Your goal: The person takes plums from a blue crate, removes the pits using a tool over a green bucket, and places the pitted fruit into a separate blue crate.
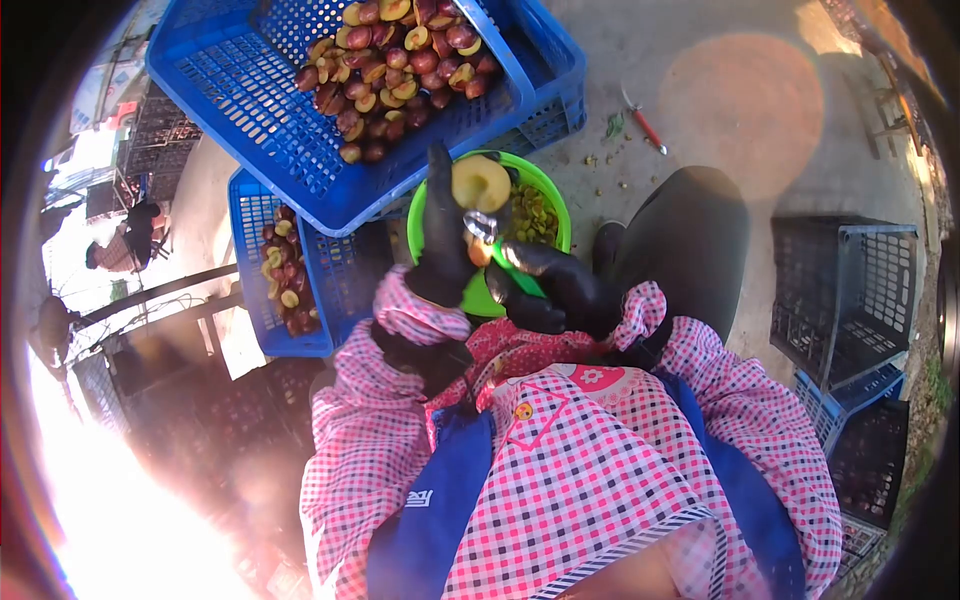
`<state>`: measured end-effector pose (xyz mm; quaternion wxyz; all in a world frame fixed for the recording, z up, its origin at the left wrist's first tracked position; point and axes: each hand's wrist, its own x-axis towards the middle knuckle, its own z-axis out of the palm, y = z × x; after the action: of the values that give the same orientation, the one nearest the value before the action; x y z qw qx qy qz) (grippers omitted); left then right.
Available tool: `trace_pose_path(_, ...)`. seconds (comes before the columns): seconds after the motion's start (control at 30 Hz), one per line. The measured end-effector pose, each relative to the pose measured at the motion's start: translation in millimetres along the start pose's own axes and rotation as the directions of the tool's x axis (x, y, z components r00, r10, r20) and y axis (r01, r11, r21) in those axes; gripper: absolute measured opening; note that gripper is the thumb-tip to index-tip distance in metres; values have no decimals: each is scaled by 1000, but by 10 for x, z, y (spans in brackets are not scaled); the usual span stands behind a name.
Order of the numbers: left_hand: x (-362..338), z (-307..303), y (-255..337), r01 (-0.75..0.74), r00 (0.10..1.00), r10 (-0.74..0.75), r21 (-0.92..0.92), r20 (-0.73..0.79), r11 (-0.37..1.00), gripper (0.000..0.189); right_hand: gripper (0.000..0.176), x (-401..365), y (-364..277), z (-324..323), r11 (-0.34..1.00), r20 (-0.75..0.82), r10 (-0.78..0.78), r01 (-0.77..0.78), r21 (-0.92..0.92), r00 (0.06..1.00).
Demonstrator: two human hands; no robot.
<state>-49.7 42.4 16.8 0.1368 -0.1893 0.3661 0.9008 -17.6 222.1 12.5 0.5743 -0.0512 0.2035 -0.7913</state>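
Both my hands wear black gloves. My left hand [443, 240] is closed round a halved fruit [480, 184], its yellow cut face showing. In my right hand [555, 285] is a small tool with a green handle [518, 272] and a metal head [481, 227], which is just below the fruit's cut face. Beneath both hands stands a bright green bucket [563, 205] holding yellow-green bits [533, 215]. Beyond it, a blue crate [235, 95] holds many halved red-skinned fruits [400, 75].
Another blue crate [240, 225] with fruit halves is at the left. Red-handled shears [648, 132] lie on the ground near scattered bits. Black crates [840, 300] stand at the right above a blue one [822, 410]. Someone [128, 240] is in the left background.
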Motion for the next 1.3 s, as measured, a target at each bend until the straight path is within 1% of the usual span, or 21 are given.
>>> trace_pose_path(0.03,58,-11,88,-176,977,205,342,-50,923,51,45,-1,59,-59,999,-9,-23,23,37,1000)
trace_pose_path(0.07,139,24,193,-296,913,407,645,-25,704,51,45,6,36,-66,999,-7,-30,30,34,1000)
trace_pose_path(0.13,274,71,704,-297,955,277,398,109,868,49,46,26,-5,-80,864,-184,-61,-41,-501,981)
trace_pose_path(0.17,451,-115,845,-304,934,343,717,96,627,50,45,73,16,-89,779,-274,-59,-127,-615,960)
trace_pose_path(0.2,675,-180,1038,-307,935,339,717,105,626,50,45,87,-4,-79,779,-277,-68,-122,-616,958)
trace_pose_path(0.27,1160,-260,1315,-197,980,6,973,199,-117,42,45,106,-55,-67,815,-334,-26,-174,-552,942)
trace_pose_path(0.33,1641,-455,1102,-227,974,-16,958,228,-174,33,43,114,-148,-20,823,-371,-48,-173,-540,928)
trace_pose_path(0.4,2149,-700,863,-244,970,-56,928,238,-280,26,42,96,-258,30,786,-477,52,-330,-523,878)
trace_pose_path(0.47,2524,-882,695,-218,976,-77,924,204,-314,28,40,84,-236,16,791,-452,-49,-242,-562,890)
trace_pose_path(0.6,3204,-1608,605,-260,965,-21,958,260,-123,33,34,73,-265,-10,845,-440,-95,-161,-510,893)
trace_pose_path(0.67,2323,-648,925,-206,978,-4,965,209,165,34,33,72,-287,-35,831,-437,-84,-179,-526,895)
trace_pose_path(0.73,1453,50,1101,-149,982,-16,830,186,537,37,31,65,-218,-70,795,-517,-321,-71,-603,794)
trace_pose_path(0.77,1137,270,1154,-63,989,-64,763,135,643,36,31,55,-209,-59,797,-512,-317,-69,-600,799)
trace_pose_path(0.8,878,366,1172,25,989,-115,677,89,736,36,30,48,-220,-46,602,-444,-553,-31,-798,706)
trace_pose_path(0.83,714,183,1082,-261,956,37,793,290,551,37,30,46,-240,-30,353,-300,-746,-30,-935,594)
trace_pose_path(0.87,509,118,986,-513,857,126,806,500,296,38,30,34,-265,6,353,-293,-740,-22,-935,605)
trace_pose_path(0.9,240,76,981,62,994,-102,582,35,811,41,29,16,-292,48,290,-249,-752,-33,-956,610)
trace_pose_path(0.93,121,-24,822,109,992,-123,462,-1,880,41,28,8,-295,72,226,-206,-763,-46,-973,613)
trace_pose_path(1.1,-425,-101,153,-41,997,54,238,-51,971,40,21,72,21,-135,231,-168,-676,-11,-973,717)
trace_pose_path(1.17,-425,-272,92,6,997,18,313,-75,950,44,22,67,86,-144,-169,181,-670,90,-982,720)
trace_pose_path(1.3,-396,-238,0,-61,994,97,449,-57,891,50,24,115,167,-222,-145,222,-688,169,-975,691)
